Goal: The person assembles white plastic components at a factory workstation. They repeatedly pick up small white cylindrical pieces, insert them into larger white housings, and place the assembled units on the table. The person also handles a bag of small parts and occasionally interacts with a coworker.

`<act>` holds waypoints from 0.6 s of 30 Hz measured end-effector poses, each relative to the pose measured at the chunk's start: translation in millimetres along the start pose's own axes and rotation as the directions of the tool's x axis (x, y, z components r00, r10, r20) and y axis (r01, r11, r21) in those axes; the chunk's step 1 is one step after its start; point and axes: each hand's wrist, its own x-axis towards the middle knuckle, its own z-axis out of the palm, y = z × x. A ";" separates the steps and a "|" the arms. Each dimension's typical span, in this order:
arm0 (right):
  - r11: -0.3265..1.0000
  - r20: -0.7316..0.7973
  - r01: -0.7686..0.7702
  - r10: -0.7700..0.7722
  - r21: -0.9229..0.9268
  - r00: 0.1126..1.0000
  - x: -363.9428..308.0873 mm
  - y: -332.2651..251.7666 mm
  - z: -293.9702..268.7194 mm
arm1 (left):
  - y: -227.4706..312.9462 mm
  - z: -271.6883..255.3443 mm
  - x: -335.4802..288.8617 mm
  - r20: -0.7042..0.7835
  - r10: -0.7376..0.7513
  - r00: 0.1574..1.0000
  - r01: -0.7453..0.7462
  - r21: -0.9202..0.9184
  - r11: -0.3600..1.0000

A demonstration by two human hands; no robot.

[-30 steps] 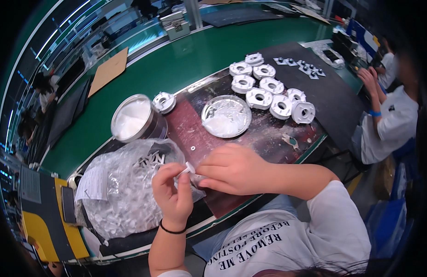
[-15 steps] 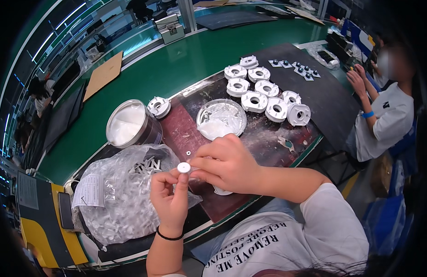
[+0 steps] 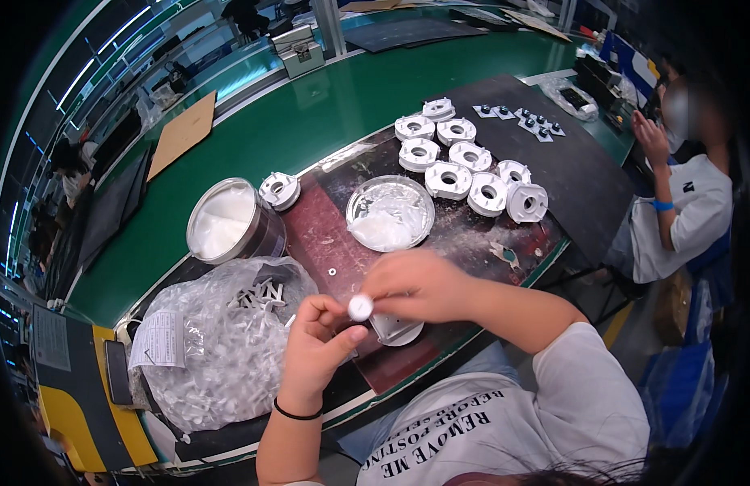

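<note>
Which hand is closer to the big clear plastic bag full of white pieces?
Left: the left hand is at the right edge of the clear plastic bag, touching or not is unclear; the right hand is farther right, past the left.

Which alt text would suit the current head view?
Left hand and right hand meet at a small white part above a worktable; nearby: a clear bag of white pieces, a tub, a dish, white ring-shaped parts.

White short-sleeved T-shirt (image 3: 545, 421), thin black left-wrist band (image 3: 297, 415)
Dark capital lettering (image 3: 444, 431) runs in rows across the shirt; blue trousers (image 3: 495, 363) show past its hem.
</note>
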 end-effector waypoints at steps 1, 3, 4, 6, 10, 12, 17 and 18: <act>0.994 -0.052 -0.105 0.104 -0.016 0.993 -2.8 0.7 -8.8 | 0.2 0.2 -0.9 -0.020 0.007 1.000 -0.006 0.060 0.998; 0.950 -0.177 -0.303 0.285 -0.080 0.942 -9.6 5.9 -30.7 | -1.9 -5.3 -1.0 -0.022 0.063 0.998 -0.058 0.181 0.982; 0.922 -0.290 -0.374 0.333 -0.099 0.897 -18.9 16.3 -36.7 | -0.1 -3.2 -1.7 -0.029 0.078 0.997 -0.071 0.186 0.980; 0.836 -0.368 -0.540 0.474 -0.098 0.800 -31.2 24.3 -47.8 | 0.8 0.0 -2.6 -0.031 0.088 0.996 -0.080 0.202 0.976; 0.721 -0.373 -0.648 0.546 -0.245 0.750 -46.2 43.3 -51.8 | 1.7 2.8 -4.8 0.003 0.093 0.996 -0.090 0.247 0.965; 0.751 -0.368 -0.541 0.414 -0.378 0.832 -47.4 51.2 -51.1 | 1.8 3.9 -5.1 -0.006 0.076 0.997 -0.072 0.235 0.969; 0.719 -0.335 -0.407 0.251 -0.564 0.908 -46.7 59.6 -46.3 | 3.1 3.7 -4.0 -0.046 0.054 0.998 -0.044 0.200 0.979; 0.716 -0.333 -0.399 0.242 -0.573 0.911 -45.8 60.9 -45.4 | 2.2 3.2 -3.9 -0.040 0.070 0.997 -0.060 0.204 0.977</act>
